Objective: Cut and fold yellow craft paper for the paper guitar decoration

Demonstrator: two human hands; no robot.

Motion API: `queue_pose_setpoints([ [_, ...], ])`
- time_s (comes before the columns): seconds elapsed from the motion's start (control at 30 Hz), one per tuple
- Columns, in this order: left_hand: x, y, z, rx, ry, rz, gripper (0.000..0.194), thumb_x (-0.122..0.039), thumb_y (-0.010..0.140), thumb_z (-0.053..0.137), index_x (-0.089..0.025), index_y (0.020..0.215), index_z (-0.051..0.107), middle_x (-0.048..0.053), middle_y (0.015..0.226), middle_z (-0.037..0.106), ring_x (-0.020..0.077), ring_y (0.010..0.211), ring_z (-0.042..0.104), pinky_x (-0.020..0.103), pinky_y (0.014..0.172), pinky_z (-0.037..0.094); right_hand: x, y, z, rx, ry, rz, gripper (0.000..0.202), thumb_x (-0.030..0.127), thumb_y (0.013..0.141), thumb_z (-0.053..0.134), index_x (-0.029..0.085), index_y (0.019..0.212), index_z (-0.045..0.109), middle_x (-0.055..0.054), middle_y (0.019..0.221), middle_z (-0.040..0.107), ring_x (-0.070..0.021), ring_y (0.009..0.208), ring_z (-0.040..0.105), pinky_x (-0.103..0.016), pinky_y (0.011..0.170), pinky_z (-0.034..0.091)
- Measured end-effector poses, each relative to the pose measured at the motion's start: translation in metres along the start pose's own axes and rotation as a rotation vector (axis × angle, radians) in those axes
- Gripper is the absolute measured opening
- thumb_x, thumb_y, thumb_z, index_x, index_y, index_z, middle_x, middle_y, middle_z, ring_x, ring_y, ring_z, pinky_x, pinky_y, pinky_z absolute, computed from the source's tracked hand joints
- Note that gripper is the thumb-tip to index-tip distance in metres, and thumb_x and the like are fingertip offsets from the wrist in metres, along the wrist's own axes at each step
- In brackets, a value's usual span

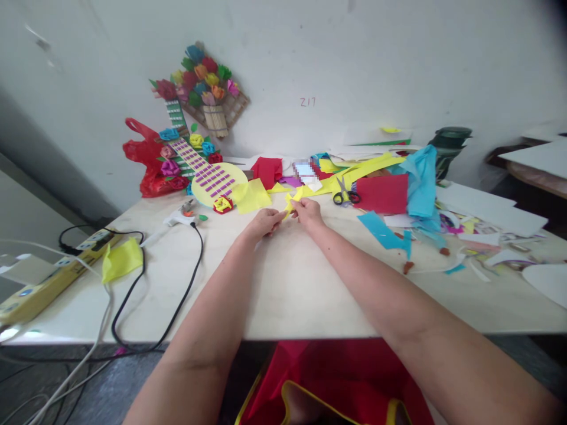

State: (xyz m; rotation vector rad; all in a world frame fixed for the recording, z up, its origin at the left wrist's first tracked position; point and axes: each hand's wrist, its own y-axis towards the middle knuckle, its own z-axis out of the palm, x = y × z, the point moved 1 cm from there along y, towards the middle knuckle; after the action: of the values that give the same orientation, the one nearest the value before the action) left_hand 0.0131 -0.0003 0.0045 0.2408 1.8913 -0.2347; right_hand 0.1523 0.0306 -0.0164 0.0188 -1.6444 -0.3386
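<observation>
Over the middle of the table, my left hand [266,223] and my right hand [309,212] come together on a small yellow crepe paper piece [290,205], creased and bunched between them. Fingers of both hands pinch it, the right from its right side and the left at its lower end. Just beyond lies a flat yellow paper sheet [252,196]. Scissors with black handles [345,193] rest to the right of my right hand. A yellow and red paper flower [222,204] sits left of my left hand, by a round yellow board with purple stripes [217,180].
A white glue gun [181,216] trails a black cord [195,277] toward a yellow power strip [57,277] at left. Red paper [383,193], blue crepe paper [420,177] and many scraps [478,236] cover the right side. Paper flowers [206,77] lean on the wall.
</observation>
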Motion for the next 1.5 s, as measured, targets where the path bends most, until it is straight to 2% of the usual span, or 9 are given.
queue_pose_setpoints([
  [0.13, 0.005, 0.002, -0.002, -0.04, -0.035, 0.047, 0.046, -0.058, 0.068, 0.049, -0.017, 0.049, 0.04, -0.003, 0.036, 0.039, 0.0057, 0.03, 0.036, 0.019, 0.035, 0.03, 0.005, -0.001, -0.003, 0.035, 0.084, 0.074, 0.024, 0.027, 0.07, 0.057, 0.015, 0.052, 0.046, 0.003, 0.044, 0.053, -0.0044, 0.034, 0.042, -0.015, 0.032, 0.031],
  [0.27, 0.006, 0.004, -0.002, -0.095, -0.124, 0.037, 0.043, -0.058, 0.066, 0.052, -0.016, 0.062, 0.044, -0.002, 0.044, 0.047, 0.0065, 0.034, 0.042, 0.019, 0.038, 0.035, 0.007, -0.004, -0.004, 0.16, 0.141, 0.102, 0.024, 0.025, 0.068, 0.059, 0.015, 0.051, 0.047, 0.002, 0.043, 0.054, -0.0041, 0.032, 0.039, -0.016, 0.031, 0.029],
  [0.43, 0.008, 0.003, -0.003, 0.031, -0.183, 0.109, 0.033, -0.044, 0.063, 0.064, -0.015, 0.07, 0.048, -0.002, 0.047, 0.051, 0.0075, 0.039, 0.047, 0.018, 0.04, 0.035, 0.006, -0.008, 0.001, 0.283, 0.157, 0.087, 0.022, 0.029, 0.065, 0.061, 0.013, 0.053, 0.052, 0.001, 0.044, 0.055, -0.0045, 0.033, 0.04, -0.016, 0.032, 0.029],
  [0.57, 0.013, 0.003, -0.005, 0.04, -0.216, 0.143, 0.028, -0.037, 0.064, 0.065, -0.014, 0.07, 0.049, -0.002, 0.045, 0.052, 0.0076, 0.038, 0.048, 0.018, 0.039, 0.034, 0.003, -0.007, 0.002, 0.304, 0.138, 0.087, 0.023, 0.033, 0.062, 0.064, 0.013, 0.056, 0.054, 0.002, 0.046, 0.053, -0.0051, 0.038, 0.042, -0.016, 0.033, 0.03],
  [0.7, 0.013, 0.004, -0.005, 0.052, -0.192, 0.143, 0.026, -0.034, 0.065, 0.065, -0.014, 0.07, 0.05, -0.002, 0.044, 0.052, 0.0077, 0.038, 0.047, 0.018, 0.038, 0.032, 0.004, -0.008, 0.003, 0.265, 0.083, 0.102, 0.024, 0.031, 0.054, 0.069, 0.013, 0.053, 0.053, 0.005, 0.04, 0.046, -0.005, 0.036, 0.039, -0.017, 0.032, 0.03],
  [0.8, 0.011, 0.004, -0.005, 0.058, -0.171, 0.118, 0.026, -0.034, 0.064, 0.065, -0.014, 0.069, 0.05, -0.002, 0.043, 0.051, 0.0071, 0.035, 0.046, 0.018, 0.037, 0.032, 0.005, -0.009, 0.005, 0.209, 0.046, 0.103, 0.025, 0.03, 0.053, 0.07, 0.012, 0.051, 0.053, 0.005, 0.039, 0.046, -0.0048, 0.034, 0.037, -0.018, 0.033, 0.03],
  [1.0, 0.009, 0.002, -0.003, 0.05, -0.195, 0.089, 0.027, -0.034, 0.063, 0.066, -0.015, 0.066, 0.048, -0.003, 0.041, 0.05, 0.0055, 0.032, 0.041, 0.018, 0.037, 0.034, 0.007, -0.009, 0.005, 0.154, 0.06, 0.104, 0.02, 0.029, 0.056, 0.068, 0.013, 0.054, 0.055, 0.002, 0.041, 0.051, -0.009, 0.041, 0.049, -0.017, 0.033, 0.03],
  [1.3, 0.011, 0.005, -0.003, 0.09, -0.182, 0.028, 0.026, -0.031, 0.061, 0.067, -0.015, 0.064, 0.047, -0.003, 0.04, 0.05, 0.0055, 0.031, 0.041, 0.017, 0.034, 0.029, 0.002, 0.001, -0.004, 0.028, 0.104, 0.099, 0.018, 0.025, 0.066, 0.06, 0.015, 0.054, 0.051, 0.003, 0.043, 0.052, -0.0073, 0.037, 0.049, -0.015, 0.031, 0.027],
  [1.5, 0.014, 0.006, -0.005, 0.096, -0.198, 0.034, 0.025, -0.031, 0.062, 0.067, -0.015, 0.066, 0.048, -0.004, 0.041, 0.05, 0.005, 0.031, 0.04, 0.017, 0.035, 0.033, 0.002, 0.003, -0.007, -0.085, 0.12, 0.1, 0.017, 0.03, 0.068, 0.058, 0.015, 0.06, 0.053, 0.003, 0.044, 0.053, -0.0072, 0.037, 0.048, -0.016, 0.032, 0.029],
])
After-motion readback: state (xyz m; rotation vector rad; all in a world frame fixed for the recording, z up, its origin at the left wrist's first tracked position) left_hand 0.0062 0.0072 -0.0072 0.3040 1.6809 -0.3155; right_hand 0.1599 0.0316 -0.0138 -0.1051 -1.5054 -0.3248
